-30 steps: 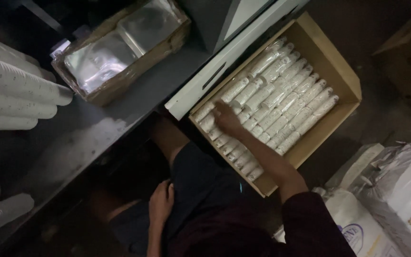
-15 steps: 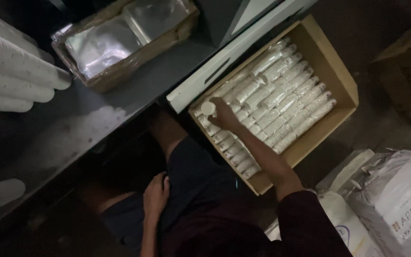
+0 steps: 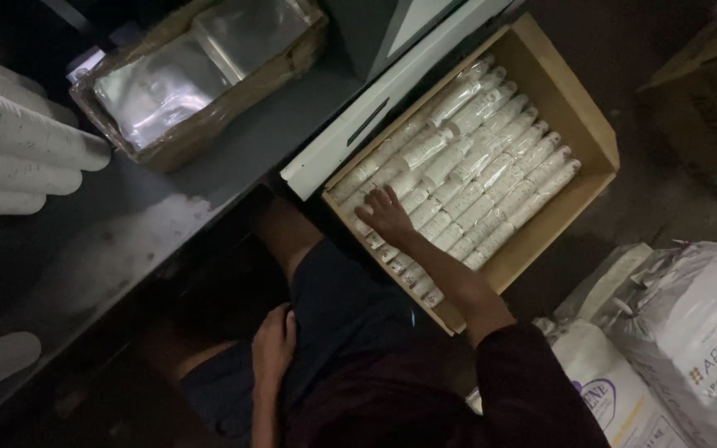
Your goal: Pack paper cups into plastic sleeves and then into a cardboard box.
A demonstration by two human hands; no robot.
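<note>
Cup sleeves [image 3: 466, 178] (boxed) under right hand [image 3: 385, 213]

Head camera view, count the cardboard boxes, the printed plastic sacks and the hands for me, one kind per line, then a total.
Cardboard boxes: 3
Printed plastic sacks: 2
Hands: 2, left hand, right hand
Total: 7

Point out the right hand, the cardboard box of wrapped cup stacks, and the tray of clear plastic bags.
right hand [image 3: 385, 211], head view, back of the hand
cardboard box [image 3: 595, 137], head view, far right wall
tray of clear plastic bags [image 3: 168, 153], head view, front cardboard rim
</note>
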